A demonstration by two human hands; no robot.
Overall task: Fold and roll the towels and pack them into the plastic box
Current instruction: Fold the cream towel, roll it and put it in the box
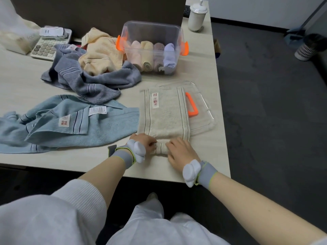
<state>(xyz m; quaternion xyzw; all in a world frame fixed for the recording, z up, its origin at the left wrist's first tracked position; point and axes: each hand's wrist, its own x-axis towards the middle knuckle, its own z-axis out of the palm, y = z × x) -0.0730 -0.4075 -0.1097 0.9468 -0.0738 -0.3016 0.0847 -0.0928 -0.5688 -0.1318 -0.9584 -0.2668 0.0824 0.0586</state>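
Cream towel [164, 115] lies folded at the table's [21, 80] near edge, its near end rolled under both hands. Left hand [144, 142] and right hand [180, 152] curl fingers onto the roll; fingertips seem tucked beneath. Its far side hides part of the clear lid [201, 110]. Plastic box [152, 48] beyond holds four rolls.
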